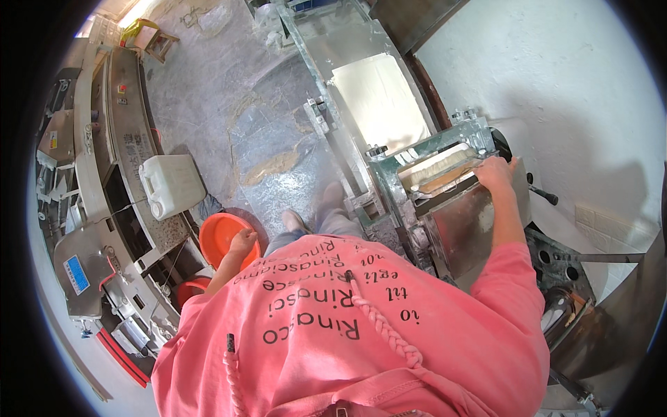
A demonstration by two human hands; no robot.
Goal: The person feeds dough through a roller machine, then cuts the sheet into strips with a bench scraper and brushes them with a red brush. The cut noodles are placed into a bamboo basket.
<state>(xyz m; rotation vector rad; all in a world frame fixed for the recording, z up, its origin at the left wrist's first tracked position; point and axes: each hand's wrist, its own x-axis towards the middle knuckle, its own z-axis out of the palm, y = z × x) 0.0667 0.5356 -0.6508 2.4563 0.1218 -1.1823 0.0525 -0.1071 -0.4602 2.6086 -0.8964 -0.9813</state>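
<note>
My right hand (pixel 495 173) is on the roller machine (pixel 462 226), its fingers bent over the right end of a brown wooden strip (pixel 445 180). Pale dough (pixel 434 165) lies along the roller opening just beyond that strip. Farther off, a wide sheet of pale dough (pixel 381 103) lies flat on the machine's bed. At my left side, my left hand (pixel 243 241) hangs over the right part of an orange basin (pixel 217 235). Its fingers are curled in, and whatever they may hold is hidden.
A white plastic jug (pixel 171 185) stands beyond the basin, beside a long metal machine (pixel 132 139) on the left. A wooden stool (pixel 154 42) is at the far left. A white wall (pixel 549 76) borders the roller machine on the right. A black-knobbed lever (pixel 545 195) sticks out near my right arm.
</note>
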